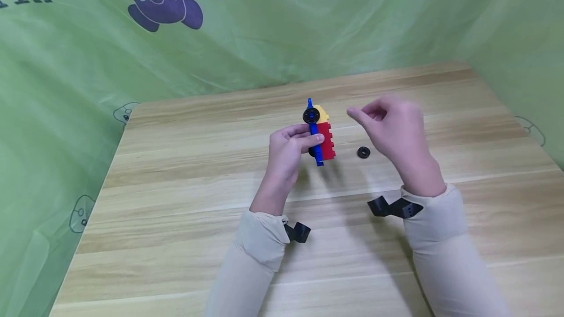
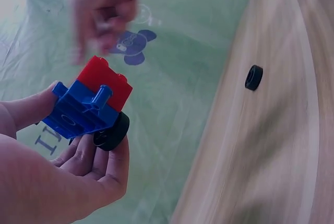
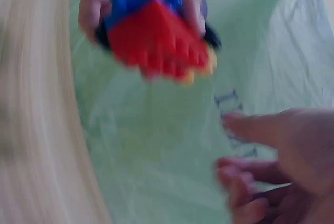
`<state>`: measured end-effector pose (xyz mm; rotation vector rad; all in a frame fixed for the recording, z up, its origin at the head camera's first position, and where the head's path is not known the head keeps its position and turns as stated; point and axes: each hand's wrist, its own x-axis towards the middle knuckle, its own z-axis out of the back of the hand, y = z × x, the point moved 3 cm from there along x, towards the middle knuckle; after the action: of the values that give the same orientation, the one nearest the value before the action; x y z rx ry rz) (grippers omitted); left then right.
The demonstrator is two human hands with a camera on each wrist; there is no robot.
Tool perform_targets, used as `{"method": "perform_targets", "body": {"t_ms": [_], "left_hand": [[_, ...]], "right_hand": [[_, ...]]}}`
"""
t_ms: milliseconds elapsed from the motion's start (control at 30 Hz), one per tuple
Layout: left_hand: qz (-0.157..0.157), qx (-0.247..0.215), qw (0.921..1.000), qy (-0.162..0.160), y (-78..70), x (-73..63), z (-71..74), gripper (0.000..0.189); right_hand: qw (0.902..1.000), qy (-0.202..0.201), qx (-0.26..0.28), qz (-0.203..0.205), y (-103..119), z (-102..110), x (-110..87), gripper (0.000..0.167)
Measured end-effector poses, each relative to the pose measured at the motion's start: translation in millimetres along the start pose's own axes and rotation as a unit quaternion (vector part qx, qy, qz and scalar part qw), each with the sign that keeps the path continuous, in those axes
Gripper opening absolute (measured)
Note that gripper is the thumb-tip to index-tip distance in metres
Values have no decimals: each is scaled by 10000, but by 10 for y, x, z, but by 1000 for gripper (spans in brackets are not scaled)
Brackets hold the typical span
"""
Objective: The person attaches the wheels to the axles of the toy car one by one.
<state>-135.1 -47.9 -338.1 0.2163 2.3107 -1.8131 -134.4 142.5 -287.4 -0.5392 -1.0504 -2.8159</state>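
Note:
A toy car built of bricks, with a blue base, red bricks and a yellow brick at its far end, is held up on its side above the table. My left hand grips it, the thumb across the blue base. One black wheel faces up on the car's far end; another black wheel shows beside the fingers in the left wrist view. To the right, my right hand hovers apart from the car, fingers loosely bent and nothing between them. Below it a loose black tire lies on the table.
The wooden table reaches back to a green printed cloth hanging behind and at both sides. A black strap mount juts from the right sleeve, and a similar mount from the left.

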Motion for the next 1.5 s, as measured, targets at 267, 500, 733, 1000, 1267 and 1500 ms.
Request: {"method": "perform_targets", "body": {"t_ms": [267,500,733,1000,1267,1500], "left_hand": [[22,44,9998,-179,5,35,89,35],[16,-243,9996,-116,52,74,78,36],[263,-840,9961,81,84,106,69,33],[353,-925,9944,366,41,144,72,37],[455,-929,9942,281,52,144,102,38],[485,-867,9949,193,74,146,111,38]], "right_hand": [[9405,2923,-1001,-1416,-505,-279,77,40],[9278,3250,-1152,-1427,-695,-387,61,49],[9323,3108,-1104,-1481,-759,-425,43,36],[9411,3029,-656,-1355,-563,-331,100,39],[9558,2783,-577,-756,-249,-164,61,34],[9657,2578,-143,-266,-11,-42,-37,30]]}}
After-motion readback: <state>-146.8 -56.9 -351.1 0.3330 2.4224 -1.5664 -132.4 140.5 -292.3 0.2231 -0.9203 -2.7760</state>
